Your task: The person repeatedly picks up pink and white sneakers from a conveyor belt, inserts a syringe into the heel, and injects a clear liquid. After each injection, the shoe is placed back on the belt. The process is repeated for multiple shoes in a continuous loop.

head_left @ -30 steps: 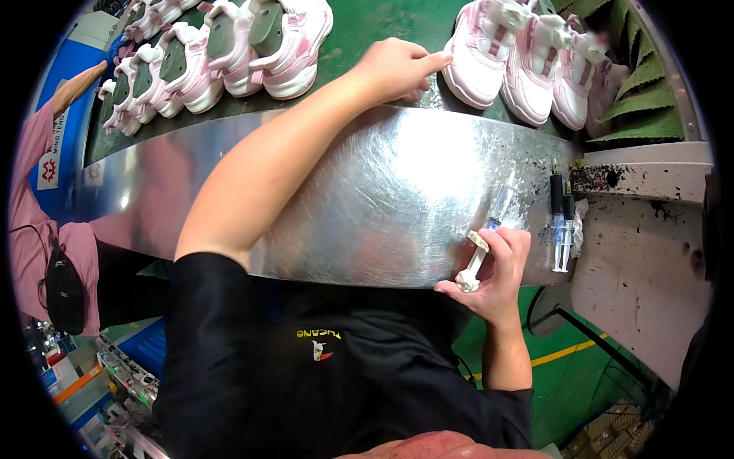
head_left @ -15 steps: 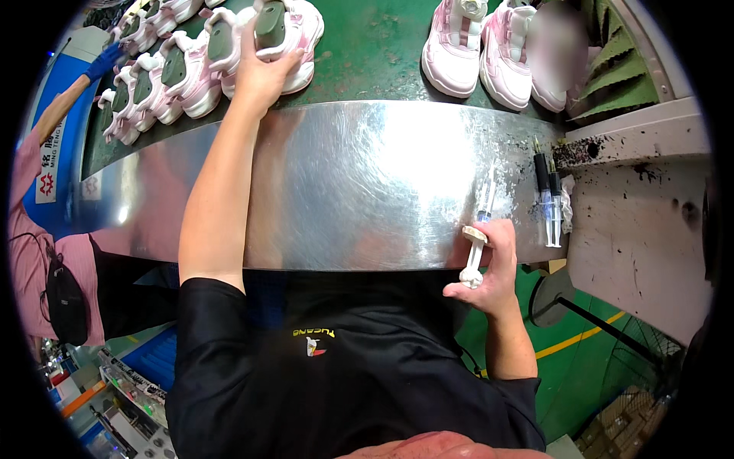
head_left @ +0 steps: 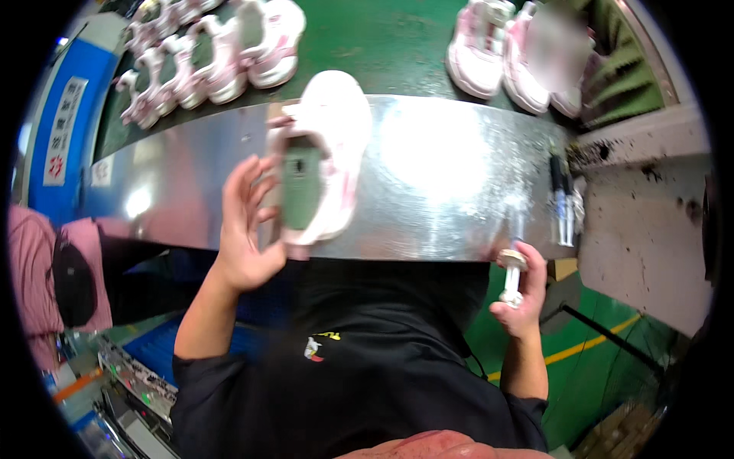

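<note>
A white-and-pink sneaker [head_left: 345, 126] with a green insole is over the metal ledge, toe pointing away from me and slightly blurred. Beside its left edge is my left hand [head_left: 248, 229], fingers curved and spread apart, the thumb close to the heel. I see no grip on the shoe, though whether the fingertips touch it I cannot tell. At the ledge's near right edge, my right hand [head_left: 527, 294] is closed around a syringe [head_left: 513, 279] with a whitish plunger end. Its thin tip points away from me and is blurred.
Shiny metal ledge [head_left: 191, 183] spans the front of a green surface [head_left: 375, 46]. Several similar sneakers [head_left: 222, 61] line the far left; more sneakers [head_left: 478, 53] stand far right. Dark-tipped syringes [head_left: 562, 199] lie at the ledge's right end, beside a pale machine panel [head_left: 642, 222]. A person in pink [head_left: 34, 268] is at left.
One sneaker has come from the far left row toward me onto the ledge area, and my left hand has drawn back and opened beside it. My right hand keeps the syringe, slightly lower.
</note>
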{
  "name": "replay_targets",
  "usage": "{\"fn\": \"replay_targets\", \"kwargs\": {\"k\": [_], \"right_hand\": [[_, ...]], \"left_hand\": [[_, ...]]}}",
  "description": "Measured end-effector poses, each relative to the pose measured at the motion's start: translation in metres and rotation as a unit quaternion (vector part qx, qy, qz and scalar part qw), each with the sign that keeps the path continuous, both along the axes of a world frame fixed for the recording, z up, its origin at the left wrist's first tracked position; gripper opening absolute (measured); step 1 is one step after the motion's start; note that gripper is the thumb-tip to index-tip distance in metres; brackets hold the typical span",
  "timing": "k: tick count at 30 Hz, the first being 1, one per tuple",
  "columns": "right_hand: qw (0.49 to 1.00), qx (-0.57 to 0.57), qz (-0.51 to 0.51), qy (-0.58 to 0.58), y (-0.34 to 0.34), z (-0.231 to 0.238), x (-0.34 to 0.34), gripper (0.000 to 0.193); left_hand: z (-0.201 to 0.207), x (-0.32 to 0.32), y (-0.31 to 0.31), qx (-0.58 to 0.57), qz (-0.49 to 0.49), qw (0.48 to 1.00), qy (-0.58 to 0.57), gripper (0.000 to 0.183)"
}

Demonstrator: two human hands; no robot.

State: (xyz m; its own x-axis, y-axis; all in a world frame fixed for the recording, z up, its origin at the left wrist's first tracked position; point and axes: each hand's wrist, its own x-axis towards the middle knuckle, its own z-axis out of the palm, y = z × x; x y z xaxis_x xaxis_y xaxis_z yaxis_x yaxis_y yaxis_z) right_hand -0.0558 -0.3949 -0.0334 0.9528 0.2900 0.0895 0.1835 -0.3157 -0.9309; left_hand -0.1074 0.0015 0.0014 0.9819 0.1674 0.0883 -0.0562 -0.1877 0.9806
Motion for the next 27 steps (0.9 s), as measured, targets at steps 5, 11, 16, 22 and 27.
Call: {"fn": "replay_targets", "kwargs": {"k": [5,11,16,22,27], "right_hand": [[0.999,0.001,-0.008,0.040,0.005,0.018,-0.009,0.105],[0.999,-0.001,0.008,0.031,0.017,0.038,-0.019,0.109],[0.986,0.132,0.100,0.015,0.044,0.045,0.008,0.111],[0.902,0.330,0.272,0.050,0.100,0.084,0.048,0.092],[0.837,0.429,0.319,0.118,0.138,0.096,0.058,0.080]], "left_hand": [[-0.042,0.102,0.065,-0.036,-0.002,0.999,0.023,0.051],[-0.024,0.178,0.058,0.299,-0.098,0.932,0.179,0.065],[-0.010,0.155,0.004,-0.137,-0.034,0.980,0.140,0.064],[0.001,0.105,0.002,-0.483,-0.152,0.862,-0.025,0.059],[-0.017,0.096,0.013,-0.428,-0.189,0.881,-0.063,0.069]]}}
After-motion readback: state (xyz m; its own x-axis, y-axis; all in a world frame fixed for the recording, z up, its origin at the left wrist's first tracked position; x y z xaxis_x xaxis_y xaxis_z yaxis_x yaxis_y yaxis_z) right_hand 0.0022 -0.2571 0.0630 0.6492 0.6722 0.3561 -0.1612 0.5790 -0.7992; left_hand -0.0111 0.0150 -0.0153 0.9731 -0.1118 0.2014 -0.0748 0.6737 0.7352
